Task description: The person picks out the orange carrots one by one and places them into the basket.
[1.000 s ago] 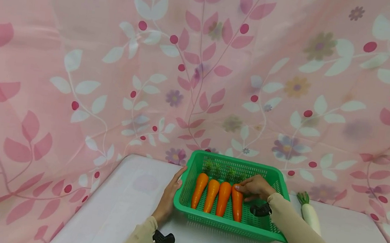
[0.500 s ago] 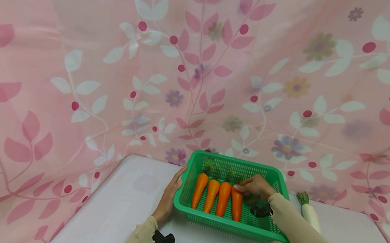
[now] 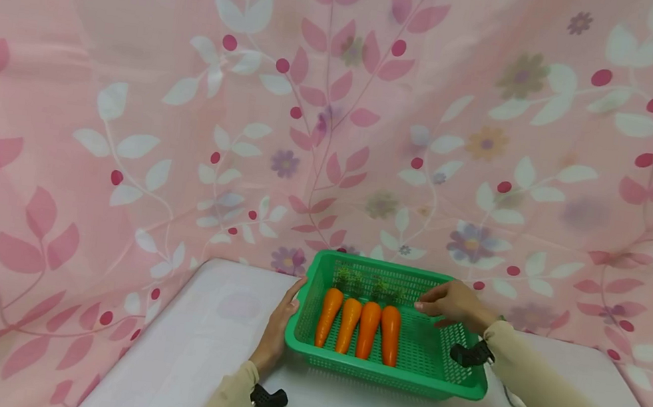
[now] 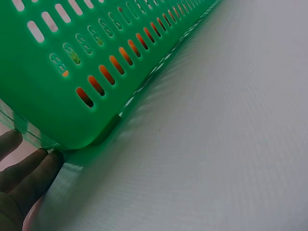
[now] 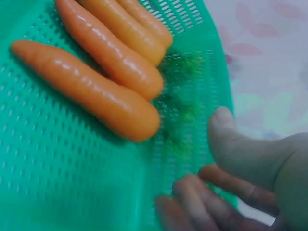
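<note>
Head view: a green basket [image 3: 451, 379] stands on the white tabletop [image 3: 213, 352], close to its far edge. Four carrots lie side by side on the basket's perforated floor, leafy tops toward the far wall and tips toward the person. The rightmost carrot [image 3: 389, 334] lies just left of the right hand [image 3: 455, 304], which hovers above the basket's right half, apart from the carrot and holding nothing. Its fingers [image 3: 425, 305] are loosely bent and point left toward the green tops. The remaining three carrots [image 3: 348, 323] fill the left half of the basket.

Right wrist view: the same hand [image 5: 250, 178] shows thumb and fingers relaxed and empty above the mesh, with the nearest carrot [image 5: 86, 89] and its green top [image 5: 180, 113] just beyond the fingertips.

The left hand [image 3: 278, 324] lies flat against the basket's left outer wall, fingers straight and touching the rim. Left wrist view: the fingertips [image 4: 29, 168] meet the lower corner of the slotted green wall [image 4: 57, 57], orange showing through the slots.

A pink curtain [image 3: 132, 107] printed with leaves and flowers hangs behind the tabletop.
</note>
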Demonstrator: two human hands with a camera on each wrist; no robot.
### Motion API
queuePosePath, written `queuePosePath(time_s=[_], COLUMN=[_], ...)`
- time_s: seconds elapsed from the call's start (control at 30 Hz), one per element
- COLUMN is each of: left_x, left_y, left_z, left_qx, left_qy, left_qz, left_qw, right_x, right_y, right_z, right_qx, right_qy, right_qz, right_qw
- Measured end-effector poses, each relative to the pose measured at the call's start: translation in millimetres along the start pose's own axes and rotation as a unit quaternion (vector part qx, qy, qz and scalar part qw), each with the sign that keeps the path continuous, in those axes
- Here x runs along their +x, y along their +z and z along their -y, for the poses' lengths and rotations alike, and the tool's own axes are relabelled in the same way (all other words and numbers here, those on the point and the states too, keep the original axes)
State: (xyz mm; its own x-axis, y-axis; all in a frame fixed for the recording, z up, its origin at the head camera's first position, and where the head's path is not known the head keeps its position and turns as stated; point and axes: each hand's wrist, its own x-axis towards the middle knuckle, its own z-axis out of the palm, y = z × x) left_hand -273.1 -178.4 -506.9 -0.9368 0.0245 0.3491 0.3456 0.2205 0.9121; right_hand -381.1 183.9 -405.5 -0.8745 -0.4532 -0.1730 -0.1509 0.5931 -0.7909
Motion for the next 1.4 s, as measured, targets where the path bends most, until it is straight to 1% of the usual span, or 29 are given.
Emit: queuePosePath(time_s=[0.13,0.23,0.4,0.6,0.73,0.8,0.9,1.13,1.27,1.4], left_x=[-0.8,-1.3,-1.4,-0.3,-1.0,-1.1,-1.3,-0.2,-0.1,-0.7], left_y=[0.8,0.8,1.2,-0.6,-0.2,0.4,0.9,0.5,1.1,1.2], left_z=[-2.6,-5.0,-5.4,-2.7,-1.5,-0.8,-0.2,2.6,4.5,4.3], left_qx=[0.004,0.008,-0.002,-0.008,-0.003,-0.001,-0.002,-0.014,-0.021,-0.014], left_qy=[-0.002,-0.005,-0.008,-0.003,0.004,0.006,0.004,0.0,-0.002,0.002], left_qz=[-0.002,-0.003,-0.006,-0.005,-0.006,-0.009,-0.009,-0.008,-0.007,-0.006], left_qw=[1.0,1.0,0.9999,0.9999,1.0,0.9999,0.9999,0.9999,0.9997,0.9999], right_x=[-22.0,-39.0,-65.3,-93.3,-109.8,-117.9,-128.8,-146.8,-159.5,-172.4], right_y=[-21.8,-36.3,-53.4,-65.1,-71.9,-75.0,-77.6,-74.7,-75.1,-76.1], right_z=[-0.1,-2.9,-15.7,-36.0,-48.3,-54.7,-63.5,-82.9,-97.1,-110.2], right_qx=[-0.002,-0.016,-0.042,-0.057,-0.074,-0.082,-0.087,-0.101,-0.1,-0.094], right_qy=[-0.013,-0.01,0.01,0.044,0.069,0.075,0.096,0.15,0.152,0.126], right_qz=[-0.003,-0.01,-0.034,-0.034,-0.042,-0.036,-0.027,-0.019,0.0,0.024], right_qw=[1.0,1.0,0.998,0.997,0.994,0.993,0.991,0.983,0.983,0.987])
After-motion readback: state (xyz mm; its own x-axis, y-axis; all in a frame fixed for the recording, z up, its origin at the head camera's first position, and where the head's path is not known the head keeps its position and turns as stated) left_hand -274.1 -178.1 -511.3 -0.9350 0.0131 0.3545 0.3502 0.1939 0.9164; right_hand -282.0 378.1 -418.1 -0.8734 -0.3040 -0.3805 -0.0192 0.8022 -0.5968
